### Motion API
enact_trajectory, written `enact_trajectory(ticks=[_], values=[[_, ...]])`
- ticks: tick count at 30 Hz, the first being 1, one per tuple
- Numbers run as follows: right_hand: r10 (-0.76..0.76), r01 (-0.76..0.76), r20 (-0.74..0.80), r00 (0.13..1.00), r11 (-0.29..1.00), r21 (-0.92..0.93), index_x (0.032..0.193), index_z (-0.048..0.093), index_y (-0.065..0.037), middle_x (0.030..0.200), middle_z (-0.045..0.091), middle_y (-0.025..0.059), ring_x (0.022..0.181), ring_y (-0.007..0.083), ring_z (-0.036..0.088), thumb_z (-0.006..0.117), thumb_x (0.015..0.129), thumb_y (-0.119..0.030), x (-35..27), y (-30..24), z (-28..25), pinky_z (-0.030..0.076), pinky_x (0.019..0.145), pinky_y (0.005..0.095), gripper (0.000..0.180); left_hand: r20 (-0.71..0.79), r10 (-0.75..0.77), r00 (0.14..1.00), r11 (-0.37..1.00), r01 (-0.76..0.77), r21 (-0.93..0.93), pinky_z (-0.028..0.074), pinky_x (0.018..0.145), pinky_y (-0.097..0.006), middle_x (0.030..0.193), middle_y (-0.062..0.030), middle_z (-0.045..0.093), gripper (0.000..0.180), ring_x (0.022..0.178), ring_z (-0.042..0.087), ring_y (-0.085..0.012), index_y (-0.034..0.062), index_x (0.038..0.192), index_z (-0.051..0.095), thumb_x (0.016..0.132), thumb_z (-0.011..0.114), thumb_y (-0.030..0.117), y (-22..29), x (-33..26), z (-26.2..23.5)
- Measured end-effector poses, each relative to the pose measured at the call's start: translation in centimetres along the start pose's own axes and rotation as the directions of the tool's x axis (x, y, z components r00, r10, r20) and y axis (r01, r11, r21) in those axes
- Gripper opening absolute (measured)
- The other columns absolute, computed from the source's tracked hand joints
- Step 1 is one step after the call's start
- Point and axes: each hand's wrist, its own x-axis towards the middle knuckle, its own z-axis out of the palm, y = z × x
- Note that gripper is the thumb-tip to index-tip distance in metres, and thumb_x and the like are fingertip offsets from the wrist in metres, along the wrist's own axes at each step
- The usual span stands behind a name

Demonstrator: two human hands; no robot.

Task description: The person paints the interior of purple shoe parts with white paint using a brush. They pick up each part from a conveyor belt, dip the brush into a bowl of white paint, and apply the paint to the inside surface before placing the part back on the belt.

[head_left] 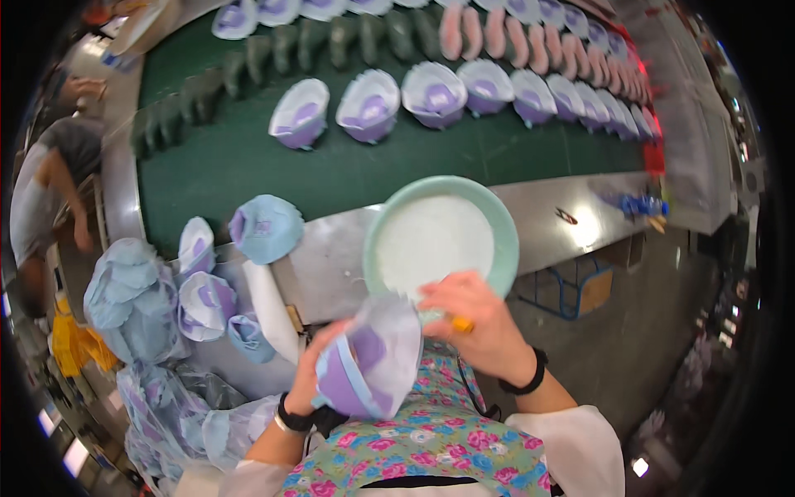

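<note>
The purple-and-white shoe upper (373, 356) sits tilted in the left hand (310, 373), its long axis running from lower left to upper right, opening toward the person. That grip is pinching its lower edge. The right hand (480, 323), just beside it, has its grip pressed around an orange-handled brush (461, 325). Beyond both lies a green bowl (507, 240) at the worktop (331, 265) edge; open floor (629, 348) lies right.

free: bare green belt (248, 157) ahead | blocked: bowl (505, 224) at hands; shoe uppers (368, 103) row beyond; pile (132, 298) left
</note>
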Motion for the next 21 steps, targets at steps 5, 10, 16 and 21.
enact_trajectory(ticks=[5, 10, 16, 21], values=[[0.531, -0.506, -0.245, 0.811, 0.847, 0.163, 0.091, 0.068, -0.002, 0.087, 0.066, 0.0127, 0.075, 0.0266, 0.063, 0.071, 0.079, -0.011, -5.5, 8.1, 0.9, 0.05, 0.064, 0.0312, 0.015, 0.469, -0.33, 0.82, 0.942, 0.316, 0.111, 0.031, 0.107, -0.036, 0.144, -0.0178, 0.04, 0.052, 0.13, 0.042, -0.0249, -0.0021, 0.131, 0.048, 0.085, 0.064, 0.015, -0.9, -2.9, 1.1], [0.5, -0.481, -0.269, 0.823, 0.866, 0.135, 0.095, 0.067, 0.0, 0.087, 0.066, 0.0136, 0.073, 0.0288, 0.064, 0.071, 0.078, -0.008, -7.3, 12.9, 4.4, 0.05, 0.065, 0.0314, 0.018, 0.51, -0.413, 0.754, 0.894, 0.442, 0.072, 0.025, 0.109, -0.036, 0.15, -0.0121, 0.025, 0.07, 0.135, 0.029, -0.0195, 0.0025, 0.144, 0.025, 0.087, 0.064, 0.012, -0.4, -2.3, 0.9], [0.505, -0.465, -0.297, 0.811, 0.863, 0.197, 0.095, 0.068, 0.0, 0.089, 0.067, 0.0134, 0.078, 0.0255, 0.066, 0.072, 0.077, -0.006, -7.6, 13.4, 4.1, 0.051, 0.068, 0.0295, 0.019, 0.072, -0.471, 0.879, 0.875, 0.476, -0.09, 0.035, 0.104, -0.033, 0.137, -0.0045, 0.037, 0.064, 0.125, 0.041, -0.0182, 0.0091, 0.146, 0.021, 0.091, 0.055, 0.005, -4.3, 0.1, 2.1], [0.454, -0.337, -0.164, 0.876, 0.818, 0.465, 0.094, 0.069, 0.0, 0.093, 0.068, 0.0122, 0.082, 0.02, 0.066, 0.074, 0.075, -0.003, -6.6, 7.5, -1.7, 0.051, 0.071, 0.027, 0.02, 0.046, -0.439, 0.897, 0.785, 0.408, -0.466, 0.042, 0.1, -0.035, 0.135, -0.0046, 0.044, 0.063, 0.121, 0.047, -0.017, 0.0138, 0.147, 0.023, 0.093, 0.054, 0.008, -6.8, 3.2, 3.6]])
